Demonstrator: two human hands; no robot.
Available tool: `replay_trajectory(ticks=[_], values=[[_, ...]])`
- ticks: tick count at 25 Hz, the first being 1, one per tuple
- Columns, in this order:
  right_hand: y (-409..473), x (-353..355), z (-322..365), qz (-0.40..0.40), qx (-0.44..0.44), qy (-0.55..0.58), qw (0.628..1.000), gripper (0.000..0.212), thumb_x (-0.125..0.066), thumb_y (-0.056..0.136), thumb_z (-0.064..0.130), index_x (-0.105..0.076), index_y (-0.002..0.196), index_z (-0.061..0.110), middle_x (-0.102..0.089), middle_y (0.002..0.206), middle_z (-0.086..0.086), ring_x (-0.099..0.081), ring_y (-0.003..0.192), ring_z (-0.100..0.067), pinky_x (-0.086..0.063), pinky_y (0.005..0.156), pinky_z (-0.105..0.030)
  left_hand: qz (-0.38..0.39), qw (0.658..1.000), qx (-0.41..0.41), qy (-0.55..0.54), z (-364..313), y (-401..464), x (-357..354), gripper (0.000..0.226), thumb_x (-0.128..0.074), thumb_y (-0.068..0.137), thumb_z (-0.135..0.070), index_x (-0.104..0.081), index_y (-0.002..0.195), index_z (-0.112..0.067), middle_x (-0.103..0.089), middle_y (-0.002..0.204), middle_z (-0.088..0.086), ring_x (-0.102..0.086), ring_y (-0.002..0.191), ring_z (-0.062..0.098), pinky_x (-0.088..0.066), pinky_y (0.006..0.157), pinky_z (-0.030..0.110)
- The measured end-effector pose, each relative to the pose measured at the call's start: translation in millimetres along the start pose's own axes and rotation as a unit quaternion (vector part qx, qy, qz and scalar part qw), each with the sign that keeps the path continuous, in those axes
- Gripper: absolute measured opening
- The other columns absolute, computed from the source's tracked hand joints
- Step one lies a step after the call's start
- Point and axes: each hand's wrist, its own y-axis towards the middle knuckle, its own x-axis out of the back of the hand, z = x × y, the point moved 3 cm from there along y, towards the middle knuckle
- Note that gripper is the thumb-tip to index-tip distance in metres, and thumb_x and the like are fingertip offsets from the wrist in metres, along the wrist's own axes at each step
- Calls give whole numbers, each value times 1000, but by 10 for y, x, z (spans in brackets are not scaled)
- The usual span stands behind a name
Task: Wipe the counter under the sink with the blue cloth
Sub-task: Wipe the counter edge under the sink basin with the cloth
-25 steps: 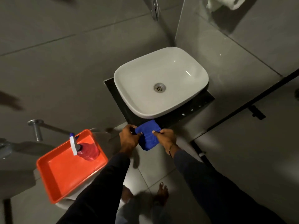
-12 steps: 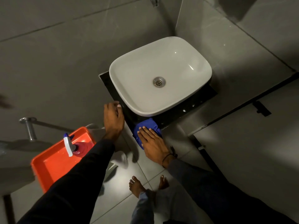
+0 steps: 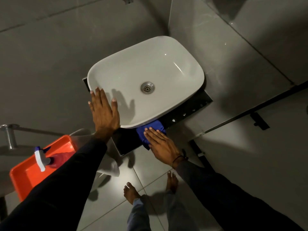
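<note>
**Cloth now pressed to the counter, left hand bracing on the basin**

A second ago both hands were holding the folded blue microfibre cloth (image 3: 150, 133) up in front of the basin; half a second ago the right hand was laying it flat while the left was reaching toward the counter's corner. Now the left hand (image 3: 104, 111) is resting open, fingers spread, palm down on the near-left rim of the white oval ceramic sink (image 3: 183, 67), gripping nothing. The right hand (image 3: 160, 146) is lying open and flat on top of the cloth, fingers extended toward the basin, pressing it down rather than pinching it.

That shift suggests the preparing is over and the wiping itself is starting: the left hand looks to be serving as a brace while the right does the work.

The cloth is sitting on the glossy black counter slab (image 3: 128, 142), at its front edge, mostly under the right palm and fingers. Its far end is poking out beyond the fingertips and tucking under the basin's overhanging front rim. The stretch of counter running off to the right, where pale specks are showing, is lying beyond the cloth and appears yet to be covered.

Off to the left, an orange plastic tray (image 3: 21, 179) is holding a spray bottle with a white trigger (image 3: 42, 160), well apart from both hands.
</note>
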Motion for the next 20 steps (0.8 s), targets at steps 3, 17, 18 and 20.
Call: replay_trajectory(ticks=[3, 17, 18, 20], values=[[-55, 304, -710, -2, -9, -27, 1000, 56, -47, 102, 25, -38, 154, 8, -36, 163, -7, -34, 153, -24, -33, 124, -42, -10, 1000, 0, 4, 35, 13, -22, 70, -24, 104, -46, -20, 160, -5, -13, 171, 13, -5, 159, 32, -6, 129, 53], [-219, 973, -2360, 18, -192, -103, 976, 63, -39, 105, 25, -14, 161, 9, -17, 170, -9, -11, 159, -27, -16, 130, -42, -14, 1000, 13, 15, -40, -27, 8, 67, -31, 106, -43, -20, 160, -5, -14, 170, 13, -4, 159, 32, -5, 129, 51], [-206, 934, -2258, 11, -209, -90, 974, 62, -40, 104, 22, -16, 160, 8, -17, 169, -11, -11, 159, -29, -15, 130, -44, -16, 1000, 12, 13, -45, -24, 5, 68, -30, 105, -45, -21, 160, -5, -15, 170, 14, -5, 159, 33, -5, 129, 52], [-192, 847, -1989, -2, -223, -47, 974, 61, -41, 104, 17, -18, 160, 7, -18, 169, -11, -11, 159, -30, -14, 130, -45, -19, 1000, 9, 17, -50, -20, -1, 69, -30, 105, -46, -23, 159, -4, -17, 170, 15, -6, 159, 34, -6, 129, 52]])
